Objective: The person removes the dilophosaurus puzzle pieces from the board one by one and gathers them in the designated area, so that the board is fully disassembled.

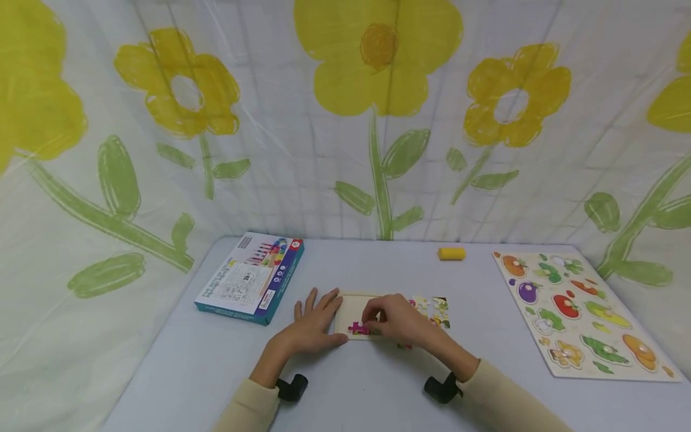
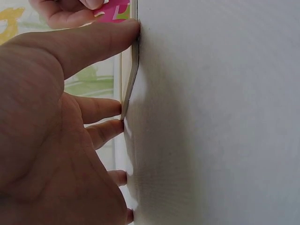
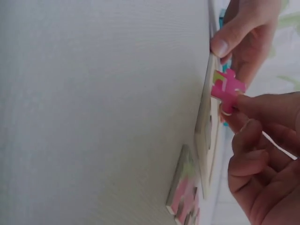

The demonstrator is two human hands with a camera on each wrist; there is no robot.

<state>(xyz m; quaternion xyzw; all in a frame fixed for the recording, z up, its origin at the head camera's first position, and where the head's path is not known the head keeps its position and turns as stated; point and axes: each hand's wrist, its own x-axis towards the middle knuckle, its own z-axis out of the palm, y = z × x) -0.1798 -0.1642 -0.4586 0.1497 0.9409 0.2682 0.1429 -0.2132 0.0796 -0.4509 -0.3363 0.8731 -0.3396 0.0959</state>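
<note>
A shallow wooden puzzle tray [image 1: 349, 305] lies on the table between the hands. My left hand [image 1: 312, 327] rests at its left side, fingers spread and fairly straight; in the left wrist view the thumb [image 2: 101, 44] touches the tray's edge. My right hand [image 1: 398, 319] is over the tray, pinching a pink puzzle piece [image 3: 228, 89] between thumb and finger. That piece is tilted above the tray's near left part in the right wrist view. More puzzle pieces [image 1: 441, 305] lie just right of the tray, partly hidden by the right hand and forearm.
At the back left lies a blue-and-white box [image 1: 243, 282]. A yellow block [image 1: 451, 254] sits near the back edge. On the right is a vegetable peg board [image 1: 583, 318]. A flower-printed curtain [image 1: 281, 180] hangs behind the table.
</note>
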